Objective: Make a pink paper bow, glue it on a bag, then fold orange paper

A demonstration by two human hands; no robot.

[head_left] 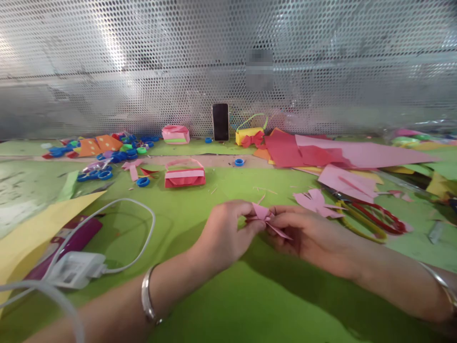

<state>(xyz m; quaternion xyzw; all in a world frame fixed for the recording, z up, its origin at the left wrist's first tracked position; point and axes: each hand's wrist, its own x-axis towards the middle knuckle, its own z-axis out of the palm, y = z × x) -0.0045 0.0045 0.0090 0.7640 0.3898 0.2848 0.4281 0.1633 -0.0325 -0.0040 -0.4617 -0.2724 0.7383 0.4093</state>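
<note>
While you pinch the small pink paper piece (262, 213) between both hands, just above the green table cover (228, 295) at the middle of the view, keep your grip close to its centre. That, I judge, is what keeps the folds sharp and the thin points from tearing. Your left hand (228, 233) has its thumb and fingertips closed on the left side of the piece. Your right hand (307, 233) closes on the right side, with one pointed flap sticking out below the fingers. Press evenly from both sides and avoid twisting, since paper this small will likely crumple.

Near your right hand lie a pink bow-shaped cutout (316, 202) and the scissors (373, 218). Farther back sit three folded paper containers: the red and pink basket (184, 175) nearest, the pink basket (175, 134) by the perforated wall, and the yellow basket (249, 136) with a red bow, just beside the phone (220, 122). From this angle you cannot tell whether anything lies inside them — no contents show.
</note>
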